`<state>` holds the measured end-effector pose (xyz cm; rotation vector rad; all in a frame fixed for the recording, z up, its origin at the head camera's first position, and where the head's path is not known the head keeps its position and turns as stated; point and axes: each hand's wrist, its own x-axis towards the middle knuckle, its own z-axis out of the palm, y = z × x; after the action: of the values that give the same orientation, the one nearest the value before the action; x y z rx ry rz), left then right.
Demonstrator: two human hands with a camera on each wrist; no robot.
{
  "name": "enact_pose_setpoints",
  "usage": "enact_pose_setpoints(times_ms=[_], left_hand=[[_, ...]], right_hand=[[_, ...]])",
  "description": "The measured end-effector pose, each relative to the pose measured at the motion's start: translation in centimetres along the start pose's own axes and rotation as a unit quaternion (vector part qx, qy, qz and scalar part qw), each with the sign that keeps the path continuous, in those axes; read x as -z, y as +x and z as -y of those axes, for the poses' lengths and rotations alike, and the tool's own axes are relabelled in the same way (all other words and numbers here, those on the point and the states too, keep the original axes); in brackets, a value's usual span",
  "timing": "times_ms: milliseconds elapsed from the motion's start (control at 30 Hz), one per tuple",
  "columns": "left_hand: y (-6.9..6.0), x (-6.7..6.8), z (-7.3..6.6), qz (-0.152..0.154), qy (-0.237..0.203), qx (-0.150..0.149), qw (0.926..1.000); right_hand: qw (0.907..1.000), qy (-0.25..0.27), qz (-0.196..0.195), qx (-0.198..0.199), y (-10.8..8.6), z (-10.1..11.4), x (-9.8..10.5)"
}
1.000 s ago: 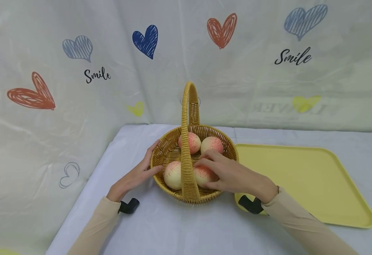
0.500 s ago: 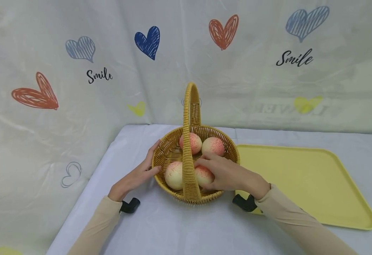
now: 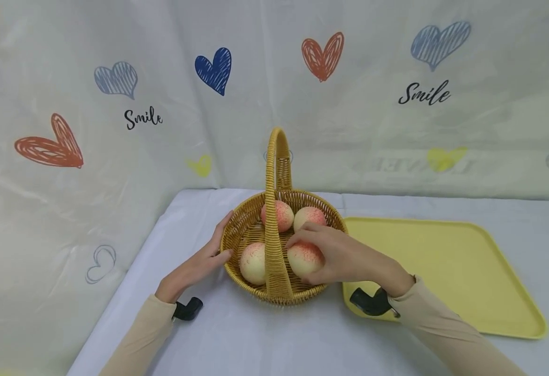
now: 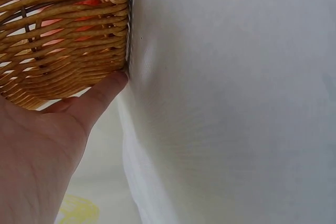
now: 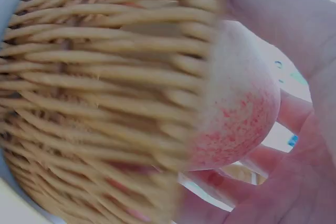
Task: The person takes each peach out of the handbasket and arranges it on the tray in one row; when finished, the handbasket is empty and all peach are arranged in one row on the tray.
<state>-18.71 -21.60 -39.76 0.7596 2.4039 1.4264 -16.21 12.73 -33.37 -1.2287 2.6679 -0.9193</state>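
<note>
A woven wicker basket [image 3: 248, 284] with a tall handle stands on the cloth-covered table, holding several pink-speckled peaches. My right hand [image 3: 345, 256] reaches over its right rim and grips the front-right peach [image 3: 304, 259], thumb on the near side and fingers on the far side. In the right wrist view that peach [image 5: 239, 103] shows above the rim, partly hidden by the basket wall. Another peach [image 3: 253, 263] lies left of the handle, and two more [image 3: 281, 215] sit at the back. My left hand [image 3: 199, 263] rests against the basket's left side, its fingers fairly straight.
A yellow tray [image 3: 434, 271] lies on the table to the right of the basket, partly under my right forearm. Behind the table [image 3: 255, 344] hangs a pale curtain [image 3: 373, 120] printed with hearts. The basket's arched handle [image 3: 271, 209] rises between the peaches.
My right hand has closed around the front-right peach and lifted it slightly from its place. The left hand stays at the basket's side. The head view has shifted slightly.
</note>
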Motion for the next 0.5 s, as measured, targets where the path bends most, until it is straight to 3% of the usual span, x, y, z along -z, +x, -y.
enact_pose_setpoints(times_ms=[200, 500], left_hand=[[-0.1, 0.0, -0.1, -0.001, -0.001, -0.003, 1.0], [-0.1, -0.2, 0.0, -0.003, -0.003, -0.005, 1.0]], right_hand=[[0.999, 0.027, -0.034, 0.002, -1.3, 0.8, 2.5], [0.9962, -0.022, -0.082, 0.019, -4.4, 0.3, 6.5]])
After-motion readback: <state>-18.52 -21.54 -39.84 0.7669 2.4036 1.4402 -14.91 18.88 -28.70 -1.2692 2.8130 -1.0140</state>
